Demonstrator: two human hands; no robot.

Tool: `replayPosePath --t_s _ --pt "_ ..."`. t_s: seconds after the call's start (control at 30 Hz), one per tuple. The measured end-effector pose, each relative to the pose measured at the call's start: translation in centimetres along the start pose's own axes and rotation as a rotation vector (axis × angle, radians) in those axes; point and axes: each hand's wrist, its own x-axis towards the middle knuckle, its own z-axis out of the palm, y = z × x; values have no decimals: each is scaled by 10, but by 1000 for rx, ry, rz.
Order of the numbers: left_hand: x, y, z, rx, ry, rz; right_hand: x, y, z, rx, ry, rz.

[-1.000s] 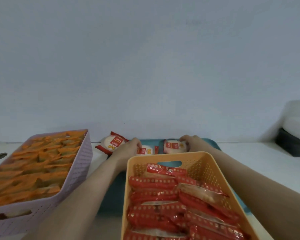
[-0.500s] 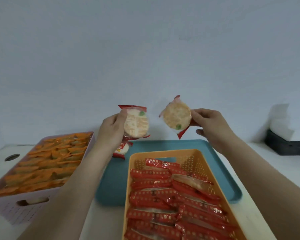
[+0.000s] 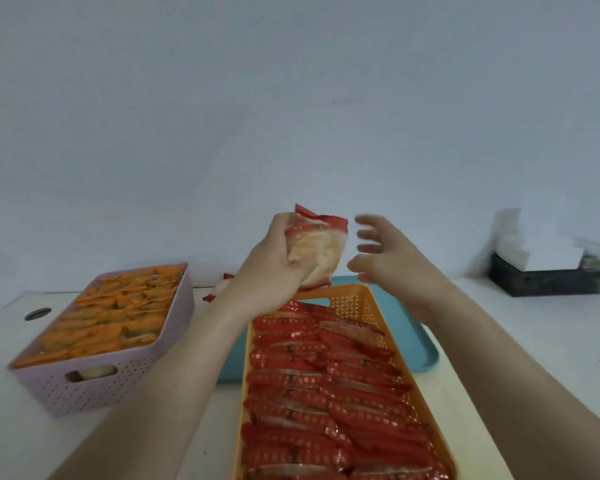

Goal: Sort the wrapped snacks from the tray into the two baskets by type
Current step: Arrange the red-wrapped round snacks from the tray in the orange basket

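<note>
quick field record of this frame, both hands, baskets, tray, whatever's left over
left hand: grips red-wrapped packets above the orange basket's far end
right hand: open, fingers spread, empty
orange basket: filled with red-wrapped snacks, partly over the teal tray
lilac basket: filled with orange-wrapped snacks, left of tray
stray snack: red-wrapped, partly hidden behind left wrist

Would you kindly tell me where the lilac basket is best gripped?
Hook fingers into the handle slot in the near end wall of the lilac basket, coming from the near side; the long wall shows only small perforations, and orange-wrapped snacks fill the top.
</note>
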Motion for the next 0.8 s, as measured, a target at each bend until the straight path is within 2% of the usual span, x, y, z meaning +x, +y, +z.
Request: replayPosePath --t_s 0.03,0.1,0.17,0.27,0.33,0.43,0.53,0.67,0.8 --pt "0 1 1 36 -76 27 -4 -4 -6 -99 1 -124" --pt "0 3 7 50 -182 81 -5 -11 -11 -334 -115 -317" --pt "-2 7 17 16 -235 83 -4 -8 -11 -528 -210 -369" --pt "-1 -2 20 57 -184 11 -3 4 -16 -552 -81 -344" --pt "-2 -12 14 266 -160 -5 -5 11 -21 -583 -63 -319" --pt "-10 -21 7 629 -231 100 -5 15 -15 -713 -123 -316" --pt "-16 -23 4 875 -194 234 -4 12 -5 -850 -185 -273" --pt "-18 -36 -6 984 -156 136 -2 1 -1 -982 -320 -205" --pt "-20 -45 -10 996 -93 24 -2 -9 8 -1093 -456 -161"
